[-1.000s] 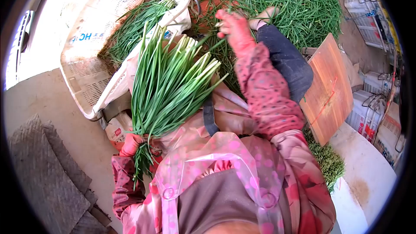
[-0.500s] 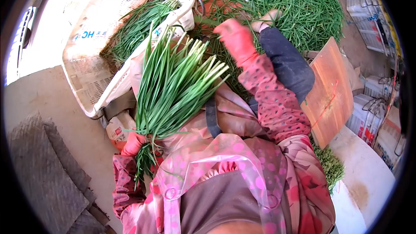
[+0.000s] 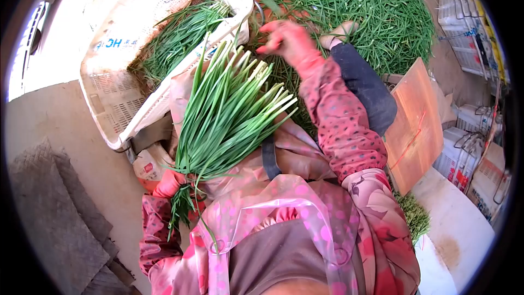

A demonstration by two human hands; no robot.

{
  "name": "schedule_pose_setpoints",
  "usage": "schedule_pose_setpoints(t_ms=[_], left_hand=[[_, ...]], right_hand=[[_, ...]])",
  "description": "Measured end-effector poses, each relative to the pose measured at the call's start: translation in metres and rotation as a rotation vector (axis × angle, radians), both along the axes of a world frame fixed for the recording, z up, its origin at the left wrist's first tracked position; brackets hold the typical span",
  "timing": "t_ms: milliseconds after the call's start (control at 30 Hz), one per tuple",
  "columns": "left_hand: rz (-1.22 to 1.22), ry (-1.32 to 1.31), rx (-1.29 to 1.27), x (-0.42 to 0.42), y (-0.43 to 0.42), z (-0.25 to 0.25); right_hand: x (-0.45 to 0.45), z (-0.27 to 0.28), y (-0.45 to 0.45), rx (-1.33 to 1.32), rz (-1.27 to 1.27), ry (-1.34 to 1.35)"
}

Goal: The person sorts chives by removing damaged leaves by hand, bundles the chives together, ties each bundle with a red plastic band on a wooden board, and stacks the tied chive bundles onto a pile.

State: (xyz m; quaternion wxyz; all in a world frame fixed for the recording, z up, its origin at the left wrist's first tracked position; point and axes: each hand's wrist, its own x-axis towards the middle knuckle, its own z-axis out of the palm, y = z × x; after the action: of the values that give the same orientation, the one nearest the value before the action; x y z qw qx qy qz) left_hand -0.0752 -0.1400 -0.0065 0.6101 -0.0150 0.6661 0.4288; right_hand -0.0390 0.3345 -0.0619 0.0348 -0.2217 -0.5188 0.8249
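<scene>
My left hand (image 3: 169, 182), in a pink-red glove, is closed round the leafy end of a thick bunch of garlic chives (image 3: 224, 114). Their pale cut stems fan out away from me, over my lap, and the leaf tips hang below the fist. My right hand (image 3: 290, 42), gloved the same way, is stretched forward with its fingers apart and nothing visible in them. A blurred green scrap (image 3: 271, 6) shows just past its fingertips, apart from them. Loose chives (image 3: 360, 11) lie in a large heap beyond that hand.
A white plastic basket (image 3: 101, 110) leans at the left with more chives inside. On the right are a tilted wooden board (image 3: 417, 125), a tuft of greens (image 3: 413, 213) and bundled white packages (image 3: 461, 33). Grey matting (image 3: 49, 218) lies at lower left.
My right hand has shifted slightly left, and its fingers have spread. The bunch stays in my left hand, its stems now a little farther right in view.
</scene>
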Motion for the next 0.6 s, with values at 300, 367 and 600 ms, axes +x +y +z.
schedule_pose_setpoints(t_ms=[300,367,600], left_hand=[[0.019,-0.039,-0.014,-0.010,0.037,0.025],[0.126,-0.035,-0.017,-0.007,0.026,0.018],[-0.019,0.038,-0.005,-0.004,0.045,0.032]], right_hand=[[-0.053,0.031,-0.036,0.307,0.461,0.040],[-0.056,0.035,-0.042,0.306,0.394,0.004],[0.012,0.017,0.041,-0.032,-0.292,-0.015]])
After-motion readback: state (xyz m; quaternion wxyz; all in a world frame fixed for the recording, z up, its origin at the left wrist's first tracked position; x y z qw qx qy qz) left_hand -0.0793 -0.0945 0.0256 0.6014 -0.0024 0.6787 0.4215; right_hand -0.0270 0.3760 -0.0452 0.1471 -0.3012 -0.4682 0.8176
